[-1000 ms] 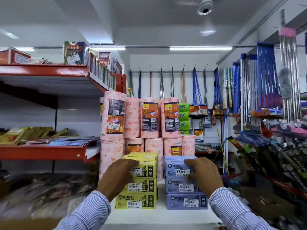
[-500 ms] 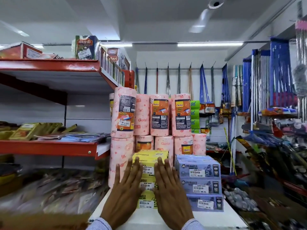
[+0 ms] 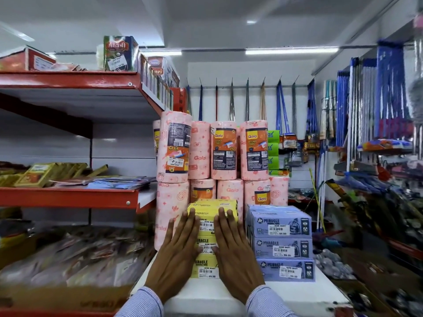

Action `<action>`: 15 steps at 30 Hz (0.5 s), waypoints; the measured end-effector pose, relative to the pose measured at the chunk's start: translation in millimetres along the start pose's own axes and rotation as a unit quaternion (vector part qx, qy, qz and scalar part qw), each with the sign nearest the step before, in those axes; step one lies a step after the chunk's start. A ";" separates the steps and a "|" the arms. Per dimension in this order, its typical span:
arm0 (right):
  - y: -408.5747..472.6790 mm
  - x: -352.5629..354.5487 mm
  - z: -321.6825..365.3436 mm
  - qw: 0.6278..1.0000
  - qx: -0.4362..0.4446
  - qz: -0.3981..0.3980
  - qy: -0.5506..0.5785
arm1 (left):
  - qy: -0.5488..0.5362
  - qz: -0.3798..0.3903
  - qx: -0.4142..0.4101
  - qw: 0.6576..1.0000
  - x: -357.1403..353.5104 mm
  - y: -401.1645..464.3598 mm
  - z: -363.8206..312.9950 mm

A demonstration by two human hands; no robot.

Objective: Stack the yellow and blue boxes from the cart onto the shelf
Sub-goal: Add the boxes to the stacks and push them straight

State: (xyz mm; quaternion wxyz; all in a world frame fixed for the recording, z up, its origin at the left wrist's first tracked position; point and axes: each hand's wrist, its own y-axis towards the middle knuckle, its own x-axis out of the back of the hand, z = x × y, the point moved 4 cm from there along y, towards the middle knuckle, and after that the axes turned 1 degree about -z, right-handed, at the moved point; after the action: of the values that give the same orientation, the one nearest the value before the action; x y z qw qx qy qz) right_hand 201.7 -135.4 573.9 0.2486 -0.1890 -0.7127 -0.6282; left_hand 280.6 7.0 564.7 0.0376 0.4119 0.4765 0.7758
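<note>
So the yellow boxes (image 3: pixel 207 241) sit three high on the white shelf (image 3: pixel 297 291), each reading "MIRACLE" with a white "NINE MART" price sticker; lowest one shows 49.00; at 3 o'clock of them, just beside, the blue boxes (image 3: pixel 282 243) stack three high too, same "MIRACLE" print, "30" on the front, stickers around 59.00. Behind at 12 o'clock stand pink kitchen towel rolls (image 3: pixel 225 149) marked "Gala KITCHEN TOWEL"; green boxes (image 3: pixel 273 149) at 1 o'clock, text too cut off to read. Left hand (image 3: pixel 176 259) and right hand (image 3: pixel 235 257) lie flat, fingers straight and spread, pressed on the yellow stack's front, gripping nothing; striped sleeves (image 3: pixel 142 303) at 6 o'clock.
</note>
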 end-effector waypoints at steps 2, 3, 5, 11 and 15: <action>-3.0 4.4 -1.0 1.000 0.008 -0.002 0.004 | -0.001 -0.004 0.003 1.000 3.9 -1.9 -3.9; -5.7 8.3 -3.0 1.000 0.012 -0.006 0.004 | -0.005 -0.008 0.004 1.000 6.3 -1.7 -7.8; -12.8 18.3 -8.8 1.000 0.014 -0.020 0.001 | -0.021 -0.020 0.002 1.000 11.7 0.1 -18.5; -50.0 56.0 -75.1 0.995 -0.061 -0.079 -0.024 | -0.043 -0.044 -0.067 0.996 20.8 31.9 -96.4; -64.2 63.4 -118.1 0.991 -0.098 -0.073 -0.046 | -0.049 -0.046 -0.092 0.993 11.6 57.4 -141.8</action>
State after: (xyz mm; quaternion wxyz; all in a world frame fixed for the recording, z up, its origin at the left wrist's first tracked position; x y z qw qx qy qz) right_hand 127.2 -263.9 570.3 0.1491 -0.1891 -0.6702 -0.7020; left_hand 196.4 -119.4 586.7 0.1346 0.4215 0.4192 0.7928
